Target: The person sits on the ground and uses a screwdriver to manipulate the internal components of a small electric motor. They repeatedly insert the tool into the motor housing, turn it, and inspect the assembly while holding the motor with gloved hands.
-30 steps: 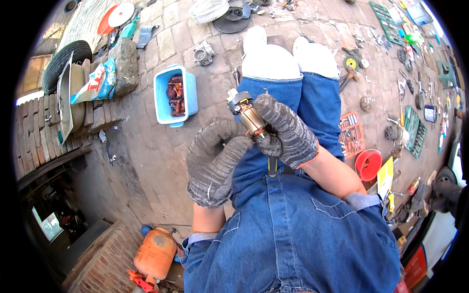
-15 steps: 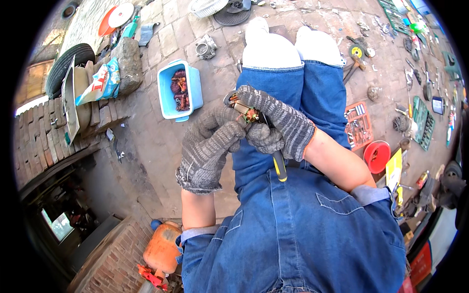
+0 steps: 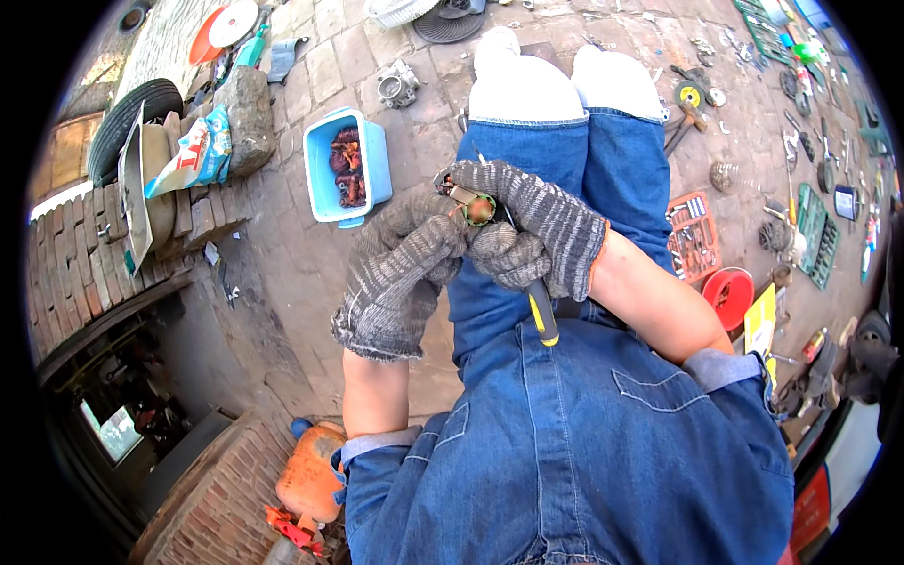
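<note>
Above my lap, my left hand, in a grey knitted glove, is closed on a small metal motor part with copper windings. Its round, copper-coloured end faces up toward me. My right hand, gloved alike, is closed round a screwdriver with a black and yellow handle. The handle sticks out below my fist, and a thin dark tip shows above my right fingers. Right fingers also lie over the top of the motor part, next to a flat metal piece. My gloves hide much of the part and the screwdriver's shaft.
Left of my knees stands a light blue tub holding several copper coil pieces. A metal housing lies beyond it. On my right are an orange socket set, a red bowl, a hammer and scattered tools.
The motor part has turned, so its round end now faces me instead of loose wires. Both hands have shifted slightly, and the screwdriver tip now shows above my right fingers.
</note>
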`<action>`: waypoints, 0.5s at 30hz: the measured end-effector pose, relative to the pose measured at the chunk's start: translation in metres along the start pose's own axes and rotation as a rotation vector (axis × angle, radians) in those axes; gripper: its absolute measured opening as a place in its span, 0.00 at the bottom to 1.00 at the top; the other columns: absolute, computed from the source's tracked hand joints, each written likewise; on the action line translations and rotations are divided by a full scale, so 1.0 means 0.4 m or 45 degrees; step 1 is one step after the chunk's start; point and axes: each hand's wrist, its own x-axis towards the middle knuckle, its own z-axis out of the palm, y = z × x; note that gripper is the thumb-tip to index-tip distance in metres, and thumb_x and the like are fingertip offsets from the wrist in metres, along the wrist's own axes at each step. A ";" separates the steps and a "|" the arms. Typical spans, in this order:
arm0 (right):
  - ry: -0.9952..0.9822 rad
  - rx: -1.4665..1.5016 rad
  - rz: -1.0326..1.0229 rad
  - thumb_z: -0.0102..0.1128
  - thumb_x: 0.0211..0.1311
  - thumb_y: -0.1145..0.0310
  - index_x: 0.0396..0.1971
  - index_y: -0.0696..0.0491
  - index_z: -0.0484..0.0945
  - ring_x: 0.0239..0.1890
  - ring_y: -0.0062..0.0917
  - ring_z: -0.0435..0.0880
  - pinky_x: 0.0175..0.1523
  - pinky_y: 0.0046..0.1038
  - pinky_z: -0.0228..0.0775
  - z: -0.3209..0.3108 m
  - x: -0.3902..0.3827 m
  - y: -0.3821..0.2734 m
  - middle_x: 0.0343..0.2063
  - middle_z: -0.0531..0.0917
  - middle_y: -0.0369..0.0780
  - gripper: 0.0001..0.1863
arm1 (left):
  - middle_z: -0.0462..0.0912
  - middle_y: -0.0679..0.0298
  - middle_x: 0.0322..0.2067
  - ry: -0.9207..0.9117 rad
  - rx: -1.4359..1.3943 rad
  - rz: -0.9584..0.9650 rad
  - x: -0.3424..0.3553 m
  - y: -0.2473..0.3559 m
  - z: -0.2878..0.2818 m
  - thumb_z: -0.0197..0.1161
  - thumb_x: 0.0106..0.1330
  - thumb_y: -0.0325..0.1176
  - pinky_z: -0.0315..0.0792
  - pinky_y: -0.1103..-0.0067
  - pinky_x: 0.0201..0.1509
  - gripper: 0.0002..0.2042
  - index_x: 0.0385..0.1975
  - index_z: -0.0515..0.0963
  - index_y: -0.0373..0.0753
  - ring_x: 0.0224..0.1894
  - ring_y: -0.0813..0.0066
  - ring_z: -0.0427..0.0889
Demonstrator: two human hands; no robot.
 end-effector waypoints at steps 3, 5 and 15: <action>-0.008 0.030 0.011 0.47 0.57 0.50 0.22 0.48 0.68 0.05 0.09 0.57 0.07 0.10 0.45 0.007 0.003 0.000 0.08 0.64 0.28 0.16 | 0.72 0.65 0.22 -0.050 -0.027 -0.004 0.003 -0.002 -0.019 0.59 0.54 0.32 0.58 0.86 0.23 0.11 0.33 0.72 0.32 0.21 0.83 0.65; 0.024 0.049 -0.014 0.47 0.57 0.50 0.22 0.48 0.68 0.05 0.09 0.57 0.07 0.10 0.45 0.016 0.006 0.004 0.08 0.64 0.28 0.16 | 0.75 0.64 0.23 -0.049 -0.089 -0.024 0.002 -0.003 -0.028 0.60 0.53 0.30 0.61 0.87 0.24 0.11 0.34 0.73 0.32 0.22 0.83 0.69; 0.123 0.133 -0.247 0.45 0.60 0.53 0.28 0.49 0.69 0.08 0.10 0.59 0.09 0.12 0.47 0.031 0.009 0.030 0.13 0.68 0.31 0.14 | 0.76 0.66 0.25 0.110 0.604 0.519 -0.002 -0.001 -0.017 0.63 0.51 0.28 0.66 0.85 0.29 0.09 0.32 0.76 0.34 0.25 0.82 0.72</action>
